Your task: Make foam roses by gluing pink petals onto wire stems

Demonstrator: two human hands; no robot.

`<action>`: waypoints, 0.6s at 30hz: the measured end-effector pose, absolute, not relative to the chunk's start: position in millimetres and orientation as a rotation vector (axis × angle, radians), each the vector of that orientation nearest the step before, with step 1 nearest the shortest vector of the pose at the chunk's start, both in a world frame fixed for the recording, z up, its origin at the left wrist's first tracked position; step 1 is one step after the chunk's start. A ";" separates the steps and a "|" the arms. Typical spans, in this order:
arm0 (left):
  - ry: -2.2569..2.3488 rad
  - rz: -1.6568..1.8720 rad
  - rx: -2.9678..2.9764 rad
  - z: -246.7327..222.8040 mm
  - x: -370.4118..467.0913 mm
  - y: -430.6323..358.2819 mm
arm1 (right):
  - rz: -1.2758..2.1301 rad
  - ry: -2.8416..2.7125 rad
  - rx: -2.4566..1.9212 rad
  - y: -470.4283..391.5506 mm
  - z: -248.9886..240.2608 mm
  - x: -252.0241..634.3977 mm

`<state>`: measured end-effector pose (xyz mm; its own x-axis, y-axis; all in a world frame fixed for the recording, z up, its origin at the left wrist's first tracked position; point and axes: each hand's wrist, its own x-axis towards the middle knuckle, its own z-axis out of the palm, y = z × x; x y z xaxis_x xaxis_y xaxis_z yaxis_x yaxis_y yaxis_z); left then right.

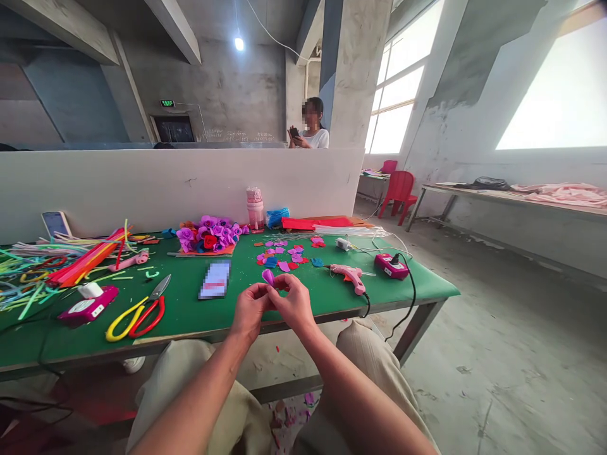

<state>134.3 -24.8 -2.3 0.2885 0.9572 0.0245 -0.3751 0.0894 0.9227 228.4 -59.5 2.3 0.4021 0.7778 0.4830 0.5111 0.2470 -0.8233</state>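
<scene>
Between the fingertips of both hands is a small purple petal (pixel 268 277), curved and held up over the table's front edge. My left hand (pixel 251 308) pinches it from the left, fingers closed. From the other side my right hand (pixel 293 302) grips it too, thumb and fingers together. Just beyond my hands lie loose purple, red and blue petals (pixel 283 266). To the right rests a pink glue gun (pixel 349 277) with its cord. Behind, on the left, is a heap of finished purple and red flowers (pixel 208 235).
Scissors (pixel 142 311) with yellow and red handles and a phone (pixel 215 280) lie on the green table (pixel 184 319). Coloured strips (pixel 90 259) pile up at left. A pink bottle (pixel 255 208) stands by the partition (pixel 142 183). A power socket (pixel 391 266) trails a cord. A person (pixel 313 126) is beyond.
</scene>
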 end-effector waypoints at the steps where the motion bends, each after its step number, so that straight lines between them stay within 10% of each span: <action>1: 0.726 1.129 1.021 -2.4 134.3 -24.8 | 0.287 -1.248 -1.399 -59.1 1.9 229.7; 18: 0.722 1.036 0.995 -1.3 132.5 -24.8 | 0.578 -1.231 -1.220 -59.9 7.7 250.5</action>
